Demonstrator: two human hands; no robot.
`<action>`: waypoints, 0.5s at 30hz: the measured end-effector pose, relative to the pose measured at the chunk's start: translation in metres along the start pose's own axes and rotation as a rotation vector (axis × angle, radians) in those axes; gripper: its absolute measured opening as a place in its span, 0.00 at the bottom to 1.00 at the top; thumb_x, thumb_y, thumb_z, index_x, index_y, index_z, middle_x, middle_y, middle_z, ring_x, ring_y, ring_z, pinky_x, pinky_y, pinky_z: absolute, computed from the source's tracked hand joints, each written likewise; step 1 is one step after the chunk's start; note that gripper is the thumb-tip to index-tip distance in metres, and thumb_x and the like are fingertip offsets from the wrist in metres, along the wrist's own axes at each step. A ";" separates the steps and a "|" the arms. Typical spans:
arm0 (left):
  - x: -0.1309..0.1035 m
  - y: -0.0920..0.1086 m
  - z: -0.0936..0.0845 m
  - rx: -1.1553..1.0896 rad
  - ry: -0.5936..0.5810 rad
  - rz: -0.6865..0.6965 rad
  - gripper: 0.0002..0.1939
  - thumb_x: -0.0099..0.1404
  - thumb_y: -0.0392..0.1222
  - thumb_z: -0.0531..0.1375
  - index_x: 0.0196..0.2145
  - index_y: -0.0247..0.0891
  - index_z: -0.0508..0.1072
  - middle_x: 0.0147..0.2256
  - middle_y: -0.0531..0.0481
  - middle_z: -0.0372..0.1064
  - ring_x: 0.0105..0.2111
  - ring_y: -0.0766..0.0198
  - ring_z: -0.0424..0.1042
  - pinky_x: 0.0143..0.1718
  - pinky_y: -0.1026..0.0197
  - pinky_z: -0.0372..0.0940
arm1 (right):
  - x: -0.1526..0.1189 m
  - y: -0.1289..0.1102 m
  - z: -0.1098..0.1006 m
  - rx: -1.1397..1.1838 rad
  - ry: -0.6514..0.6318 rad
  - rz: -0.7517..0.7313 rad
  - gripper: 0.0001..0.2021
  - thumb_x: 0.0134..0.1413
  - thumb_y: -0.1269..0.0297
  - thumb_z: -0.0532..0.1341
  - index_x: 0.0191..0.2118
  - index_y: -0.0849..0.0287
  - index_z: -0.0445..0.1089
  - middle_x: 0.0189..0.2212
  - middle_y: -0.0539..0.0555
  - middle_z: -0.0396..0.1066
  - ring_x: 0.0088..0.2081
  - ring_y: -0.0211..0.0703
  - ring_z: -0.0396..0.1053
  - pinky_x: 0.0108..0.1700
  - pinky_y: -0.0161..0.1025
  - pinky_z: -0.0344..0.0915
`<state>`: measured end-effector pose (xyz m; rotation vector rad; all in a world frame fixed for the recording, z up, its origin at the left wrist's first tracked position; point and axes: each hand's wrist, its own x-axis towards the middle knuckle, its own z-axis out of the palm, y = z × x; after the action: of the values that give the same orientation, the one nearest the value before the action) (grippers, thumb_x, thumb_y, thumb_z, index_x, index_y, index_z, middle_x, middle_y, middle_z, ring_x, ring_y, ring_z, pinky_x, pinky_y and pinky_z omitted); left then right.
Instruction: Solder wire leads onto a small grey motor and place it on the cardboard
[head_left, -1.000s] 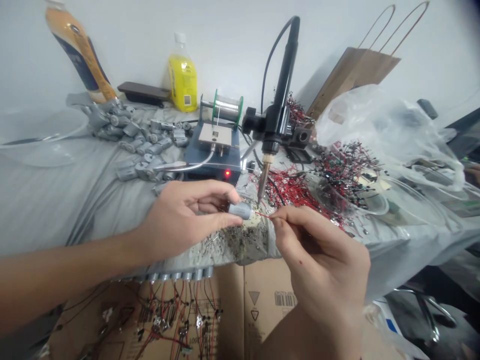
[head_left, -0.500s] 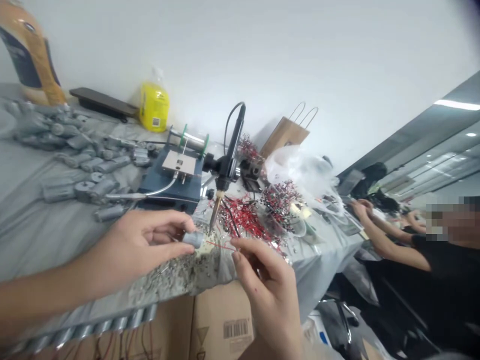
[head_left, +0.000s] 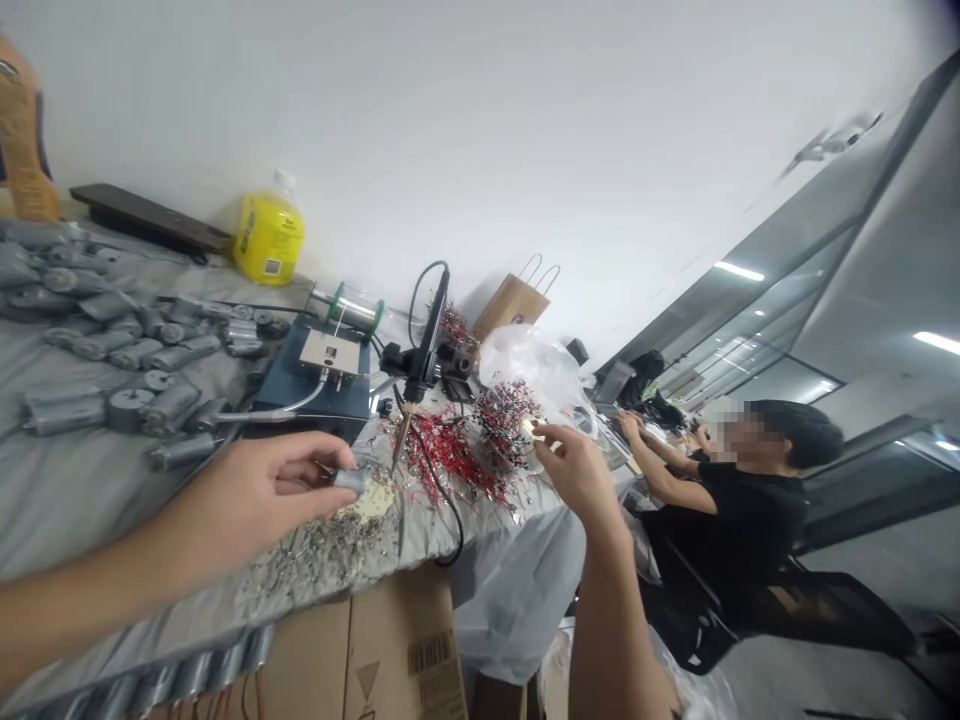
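Note:
My left hand (head_left: pixel 262 485) grips a small grey cylindrical motor (head_left: pixel 351 483) between thumb and fingers, just left of the soldering iron's tip. The soldering iron (head_left: pixel 426 345) hangs tip-down in a stand. Out to the right, my right hand (head_left: pixel 576 468) reaches over the table edge beside a bunch of red and black wires (head_left: pixel 508 420). Its thumb and forefinger come together; whatever is between them, if anything, is too small to make out. A heap of red wires (head_left: pixel 442 450) lies between the hands.
A blue soldering machine (head_left: pixel 304 385) with a solder spool (head_left: pixel 352 312) stands behind my left hand. Many grey motors (head_left: pixel 112 320) cover the table's left. A yellow bottle (head_left: pixel 270 238) stands by the wall. Cardboard boxes (head_left: pixel 401 640) sit below the edge. A co-worker (head_left: pixel 750 510) sits at right.
My right hand has moved away from the motor, right toward the wire bunch; the red wire between the hands no longer shows there. My left hand keeps the motor. The view has swung right.

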<state>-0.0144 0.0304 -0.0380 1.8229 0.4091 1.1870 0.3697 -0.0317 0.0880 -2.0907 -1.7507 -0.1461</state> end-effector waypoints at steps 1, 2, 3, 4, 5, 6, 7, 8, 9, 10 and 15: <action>0.001 -0.001 -0.001 0.000 -0.004 0.020 0.16 0.64 0.31 0.68 0.49 0.44 0.79 0.40 0.56 0.83 0.34 0.59 0.85 0.38 0.72 0.77 | 0.006 0.001 0.002 -0.024 -0.047 -0.031 0.12 0.70 0.56 0.67 0.47 0.61 0.77 0.40 0.52 0.76 0.38 0.40 0.73 0.47 0.45 0.74; 0.001 -0.003 -0.001 0.007 -0.002 0.015 0.17 0.64 0.31 0.67 0.50 0.43 0.79 0.40 0.55 0.83 0.35 0.59 0.85 0.39 0.72 0.77 | 0.011 0.000 0.003 -0.042 -0.091 -0.063 0.12 0.70 0.56 0.66 0.48 0.60 0.77 0.41 0.53 0.76 0.40 0.41 0.74 0.49 0.46 0.74; 0.000 -0.004 0.000 0.010 0.017 0.009 0.16 0.65 0.31 0.67 0.50 0.43 0.79 0.40 0.56 0.83 0.35 0.59 0.85 0.38 0.73 0.77 | 0.015 -0.002 0.005 -0.054 -0.128 -0.093 0.13 0.70 0.56 0.66 0.49 0.60 0.76 0.43 0.54 0.77 0.41 0.42 0.74 0.51 0.47 0.74; 0.000 -0.004 0.001 0.009 0.040 -0.005 0.16 0.65 0.31 0.66 0.50 0.42 0.78 0.39 0.56 0.82 0.34 0.60 0.85 0.38 0.74 0.77 | 0.017 -0.005 0.006 -0.063 -0.156 -0.119 0.13 0.70 0.56 0.66 0.51 0.60 0.76 0.45 0.54 0.77 0.43 0.43 0.75 0.53 0.49 0.74; -0.001 -0.005 0.002 0.001 0.043 -0.020 0.16 0.66 0.31 0.65 0.50 0.42 0.78 0.38 0.57 0.82 0.34 0.61 0.84 0.38 0.74 0.76 | 0.018 -0.008 0.007 -0.071 -0.175 -0.139 0.13 0.71 0.56 0.66 0.52 0.60 0.76 0.47 0.55 0.77 0.45 0.44 0.75 0.54 0.50 0.74; -0.002 -0.006 0.002 -0.012 0.046 -0.029 0.15 0.67 0.31 0.65 0.50 0.42 0.77 0.36 0.58 0.82 0.33 0.62 0.84 0.38 0.75 0.76 | 0.019 -0.012 0.007 -0.077 -0.186 -0.154 0.13 0.71 0.56 0.66 0.53 0.60 0.76 0.49 0.56 0.77 0.47 0.45 0.76 0.56 0.51 0.74; -0.003 -0.008 0.003 -0.024 0.032 -0.044 0.15 0.67 0.31 0.64 0.50 0.42 0.77 0.36 0.59 0.81 0.33 0.62 0.84 0.38 0.75 0.76 | 0.019 -0.015 0.007 -0.083 -0.190 -0.163 0.13 0.72 0.57 0.65 0.53 0.60 0.76 0.50 0.56 0.77 0.48 0.45 0.76 0.58 0.52 0.73; -0.004 -0.009 0.003 -0.032 0.023 -0.056 0.14 0.68 0.32 0.64 0.50 0.41 0.77 0.36 0.58 0.81 0.34 0.63 0.84 0.38 0.75 0.76 | 0.020 -0.018 0.006 -0.090 -0.189 -0.167 0.12 0.72 0.57 0.65 0.52 0.59 0.76 0.50 0.56 0.77 0.50 0.46 0.76 0.59 0.53 0.73; -0.004 -0.011 0.003 -0.030 0.019 -0.072 0.13 0.68 0.33 0.64 0.50 0.41 0.77 0.37 0.57 0.81 0.34 0.62 0.84 0.38 0.74 0.76 | 0.020 -0.020 0.006 -0.099 -0.188 -0.165 0.12 0.73 0.57 0.64 0.51 0.60 0.77 0.50 0.56 0.77 0.50 0.46 0.76 0.59 0.53 0.73; -0.004 -0.013 0.003 -0.015 0.026 -0.105 0.12 0.68 0.36 0.65 0.50 0.40 0.77 0.38 0.55 0.81 0.35 0.61 0.84 0.38 0.73 0.77 | 0.021 -0.021 0.005 -0.111 -0.188 -0.159 0.12 0.73 0.57 0.63 0.50 0.60 0.77 0.49 0.56 0.78 0.50 0.46 0.76 0.58 0.52 0.73; -0.004 -0.020 0.007 0.090 0.092 -0.427 0.20 0.62 0.56 0.71 0.45 0.41 0.78 0.36 0.51 0.80 0.35 0.60 0.82 0.37 0.68 0.75 | 0.031 -0.018 0.007 -0.197 -0.184 -0.096 0.13 0.71 0.53 0.66 0.43 0.60 0.77 0.41 0.53 0.78 0.42 0.42 0.76 0.51 0.47 0.76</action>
<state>-0.0068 0.0355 -0.0573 1.6489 0.8692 0.9662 0.3574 0.0016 0.0961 -2.2188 -2.0197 -0.1636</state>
